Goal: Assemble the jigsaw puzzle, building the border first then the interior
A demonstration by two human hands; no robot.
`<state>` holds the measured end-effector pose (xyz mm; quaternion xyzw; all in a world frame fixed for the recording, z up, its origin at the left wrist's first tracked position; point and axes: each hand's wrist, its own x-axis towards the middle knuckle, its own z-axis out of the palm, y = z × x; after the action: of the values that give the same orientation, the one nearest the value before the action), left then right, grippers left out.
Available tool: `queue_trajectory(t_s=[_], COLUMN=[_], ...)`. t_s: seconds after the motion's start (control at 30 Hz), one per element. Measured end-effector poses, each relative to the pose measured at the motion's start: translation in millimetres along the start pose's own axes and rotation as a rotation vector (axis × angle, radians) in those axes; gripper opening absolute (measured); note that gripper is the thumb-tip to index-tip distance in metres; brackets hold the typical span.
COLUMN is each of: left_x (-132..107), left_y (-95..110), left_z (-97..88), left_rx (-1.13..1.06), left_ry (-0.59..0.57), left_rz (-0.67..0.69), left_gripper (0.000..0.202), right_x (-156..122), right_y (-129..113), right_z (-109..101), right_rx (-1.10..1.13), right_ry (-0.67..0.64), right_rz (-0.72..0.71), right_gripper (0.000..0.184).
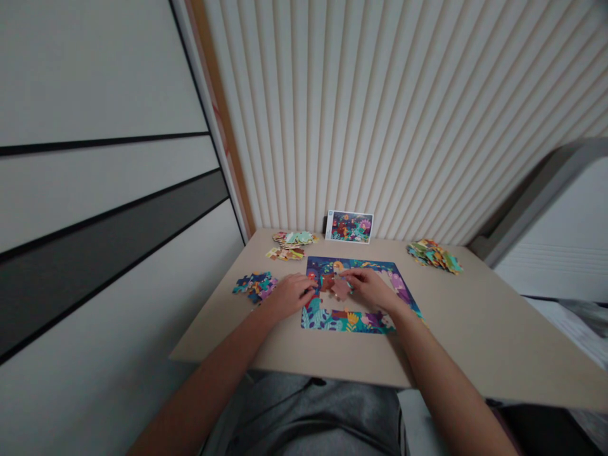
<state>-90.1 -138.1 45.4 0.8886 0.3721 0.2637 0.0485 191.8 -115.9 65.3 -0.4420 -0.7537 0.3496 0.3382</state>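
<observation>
A partly assembled colourful jigsaw puzzle (pixel 361 320) lies on the beige table (pixel 475 335) in front of me, its border joined and its middle partly bare. My left hand (pixel 289 295) rests curled at the puzzle's left edge, fingertips touching it. My right hand (pixel 369 286) is over the puzzle's middle, fingers pinched on a brownish puzzle piece (pixel 341 287) turned face down. What the left fingers hold, if anything, is too small to make out.
Loose piece piles lie at the left (pixel 255 285), back left (pixel 291 244) and back right (pixel 434 254). A reference picture card (pixel 349 227) leans against the ribbed wall behind the puzzle. A white panelled wall stands at the left; a bed edge is at the right.
</observation>
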Motion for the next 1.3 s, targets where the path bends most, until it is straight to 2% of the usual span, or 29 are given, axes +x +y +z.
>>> queue_trajectory(t_s=[0.27,0.43,0.63,1.13,1.3], left_x=[-1,0,0,0,-3], left_y=[-1,-1,4,6,6], left_z=[2.7,5.0,4.6,6.2,7.3], left_rx=[0.021,0.019,-0.025,-0.012,-0.007], left_ry=[-0.017,-0.030,-0.050,-0.098,-0.094], left_rz=[0.015,0.031,0.041,0.055,0.033], left_gripper=[0.015,0.016,0.020,0.028,0.042], right_x=[0,-1,-3,-2,-5], right_y=[17,9,-7,-20,-26], right_z=[-8,3,15,15,17], right_rx=[-0.178,-0.163,-0.131,0.069,0.125], right_ry=[-0.017,-0.075,-0.069,-0.060,-0.082], right_rz=[-0.045,-0.121,-0.200,-0.116,-0.111], right_gripper=[0.031,0.031,0.030,0.030,0.032])
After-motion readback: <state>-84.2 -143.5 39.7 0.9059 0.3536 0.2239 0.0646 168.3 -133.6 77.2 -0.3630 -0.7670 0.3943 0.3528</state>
